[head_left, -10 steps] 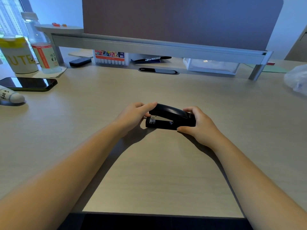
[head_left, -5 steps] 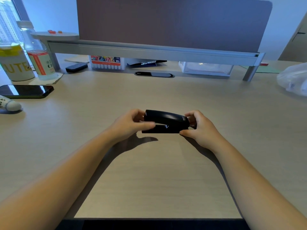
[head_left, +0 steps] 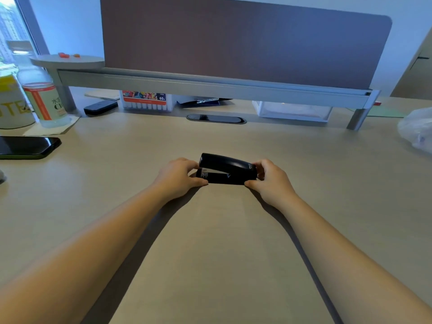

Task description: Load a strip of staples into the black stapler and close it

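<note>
The black stapler (head_left: 225, 168) lies on the wooden desk (head_left: 210, 242), mid-table, with its nose pointing left. Its top arm is down over the metal magazine, whose silver front shows at the left end. My left hand (head_left: 178, 178) grips the nose end, thumb under the front of the base. My right hand (head_left: 271, 181) holds the hinge end, thumb at the base and fingers behind. No loose staple strip is visible.
A dark phone (head_left: 25, 147) lies at the left edge. A mug (head_left: 11, 106) and a bottle (head_left: 42, 99) stand at the back left. Under the monitor shelf (head_left: 210, 87) sit a marker box (head_left: 146, 101) and a clear tray (head_left: 294, 111). A plastic bag (head_left: 416, 129) is at the right.
The stapler's raised top arm has come down onto the magazine. My left hand's fingers moved from the top of the nose to the front of the base.
</note>
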Demonstrator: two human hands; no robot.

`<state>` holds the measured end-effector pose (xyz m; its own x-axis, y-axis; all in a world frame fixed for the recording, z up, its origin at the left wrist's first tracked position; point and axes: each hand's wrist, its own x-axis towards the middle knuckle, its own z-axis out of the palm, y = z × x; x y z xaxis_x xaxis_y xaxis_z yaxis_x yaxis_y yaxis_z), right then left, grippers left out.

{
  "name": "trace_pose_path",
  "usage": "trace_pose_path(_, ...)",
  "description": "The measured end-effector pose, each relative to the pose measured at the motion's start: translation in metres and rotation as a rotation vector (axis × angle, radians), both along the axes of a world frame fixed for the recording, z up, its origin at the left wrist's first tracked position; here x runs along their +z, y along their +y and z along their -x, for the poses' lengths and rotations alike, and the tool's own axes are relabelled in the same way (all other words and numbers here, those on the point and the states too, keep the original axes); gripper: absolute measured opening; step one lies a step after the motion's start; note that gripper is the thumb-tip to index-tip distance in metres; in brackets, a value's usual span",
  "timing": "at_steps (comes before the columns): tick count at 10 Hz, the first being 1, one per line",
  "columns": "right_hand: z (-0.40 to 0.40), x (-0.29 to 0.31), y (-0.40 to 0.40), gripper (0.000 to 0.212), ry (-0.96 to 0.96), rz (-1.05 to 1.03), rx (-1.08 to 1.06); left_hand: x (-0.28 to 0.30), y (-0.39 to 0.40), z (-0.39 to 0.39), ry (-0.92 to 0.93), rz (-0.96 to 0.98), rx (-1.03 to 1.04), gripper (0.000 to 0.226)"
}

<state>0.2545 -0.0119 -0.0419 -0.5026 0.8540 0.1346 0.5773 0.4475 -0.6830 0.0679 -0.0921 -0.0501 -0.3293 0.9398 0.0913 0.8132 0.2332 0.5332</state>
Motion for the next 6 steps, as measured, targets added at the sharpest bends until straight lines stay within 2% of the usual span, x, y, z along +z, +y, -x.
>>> trace_pose_path(2,0.037,-0.005,0.059,0.037,0.042,-0.021,-0.046,-0.005,0.067,0.03,-0.079,-0.035,0.036,0.036)
trace_pose_path(4,0.061,-0.006,0.101,0.038,0.022,-0.04,-0.073,-0.003,0.111,0.044,-0.071,-0.01,0.075,0.042)
trace_pose_path(6,0.051,-0.009,0.094,0.061,0.072,0.025,-0.122,-0.005,0.101,0.039,0.004,-0.011,0.112,0.058)
